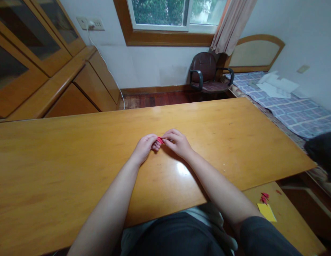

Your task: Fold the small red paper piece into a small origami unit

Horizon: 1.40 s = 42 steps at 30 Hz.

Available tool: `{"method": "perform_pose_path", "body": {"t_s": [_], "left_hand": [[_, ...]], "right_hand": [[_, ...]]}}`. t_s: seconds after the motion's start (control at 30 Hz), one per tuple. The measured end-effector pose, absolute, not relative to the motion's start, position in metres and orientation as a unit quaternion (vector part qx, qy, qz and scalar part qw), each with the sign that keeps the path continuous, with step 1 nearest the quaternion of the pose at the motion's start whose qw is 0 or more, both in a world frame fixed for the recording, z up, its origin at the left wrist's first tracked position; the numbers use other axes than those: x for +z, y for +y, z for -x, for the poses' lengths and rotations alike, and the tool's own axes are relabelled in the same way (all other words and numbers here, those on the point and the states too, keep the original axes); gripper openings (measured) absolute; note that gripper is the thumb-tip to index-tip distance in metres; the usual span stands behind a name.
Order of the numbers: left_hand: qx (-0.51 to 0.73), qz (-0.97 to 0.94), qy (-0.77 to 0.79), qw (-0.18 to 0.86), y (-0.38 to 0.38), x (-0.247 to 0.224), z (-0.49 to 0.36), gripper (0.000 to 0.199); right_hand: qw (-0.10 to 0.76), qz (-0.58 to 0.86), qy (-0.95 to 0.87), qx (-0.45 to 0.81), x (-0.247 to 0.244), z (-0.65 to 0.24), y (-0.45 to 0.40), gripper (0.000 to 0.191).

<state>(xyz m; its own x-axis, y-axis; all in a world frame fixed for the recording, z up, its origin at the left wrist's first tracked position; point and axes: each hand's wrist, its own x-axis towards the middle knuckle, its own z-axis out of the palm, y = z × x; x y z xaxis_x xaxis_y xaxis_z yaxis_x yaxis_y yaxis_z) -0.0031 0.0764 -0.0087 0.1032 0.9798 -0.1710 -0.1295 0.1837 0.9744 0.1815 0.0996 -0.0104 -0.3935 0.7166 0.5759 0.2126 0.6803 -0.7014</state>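
A small red piece [160,140], which looks like folded paper, is held between my two hands above the middle of the wooden table [74,160]. My left hand [147,146] pinches its left end, with the other fingers curled below. From the right, the thumb and fingertips of my right hand [177,141] close on the other end. The fingertips hide part of the piece, so its full shape cannot be made out.
On a lower surface [293,217] at the right lie small red folded pieces [264,197] and a yellow square [266,212]. Beyond the table stand a chair [206,71], a bed [288,103] and a wooden cabinet [82,85].
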Motion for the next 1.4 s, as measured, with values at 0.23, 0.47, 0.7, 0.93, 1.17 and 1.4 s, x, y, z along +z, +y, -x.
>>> {"method": "perform_pose_path", "body": {"t_s": [0.23,0.47,0.7,0.93,1.17,1.4], "left_hand": [[0.461,-0.434,0.484,0.603,0.0724,-0.0024,0.0007,0.032],[0.461,-0.431,0.490,0.602,0.0725,-0.0027,0.0005,0.034],[0.452,-0.451,0.491,0.593,0.0740,-0.0066,0.0023,0.036],[0.454,-0.459,0.485,0.590,0.0737,-0.0052,0.0021,0.036],[0.451,-0.481,0.487,0.572,0.0718,-0.0050,0.0002,0.027],[0.479,-0.469,0.509,0.539,0.0734,-0.0089,-0.0038,0.018]], "right_hand": [[0.458,0.304,-0.788,0.277,-0.0119,-0.1817,0.1001,0.013],[0.459,0.298,-0.785,0.289,-0.0128,-0.1818,0.1007,0.014],[0.453,0.319,-0.769,0.320,-0.0100,-0.1814,0.1006,0.012],[0.454,0.340,-0.749,0.342,-0.0098,-0.1821,0.1019,0.010],[0.439,0.364,-0.743,0.350,-0.0107,-0.1812,0.1016,0.008],[0.438,0.366,-0.736,0.364,-0.0097,-0.1792,0.1000,0.011]]}}
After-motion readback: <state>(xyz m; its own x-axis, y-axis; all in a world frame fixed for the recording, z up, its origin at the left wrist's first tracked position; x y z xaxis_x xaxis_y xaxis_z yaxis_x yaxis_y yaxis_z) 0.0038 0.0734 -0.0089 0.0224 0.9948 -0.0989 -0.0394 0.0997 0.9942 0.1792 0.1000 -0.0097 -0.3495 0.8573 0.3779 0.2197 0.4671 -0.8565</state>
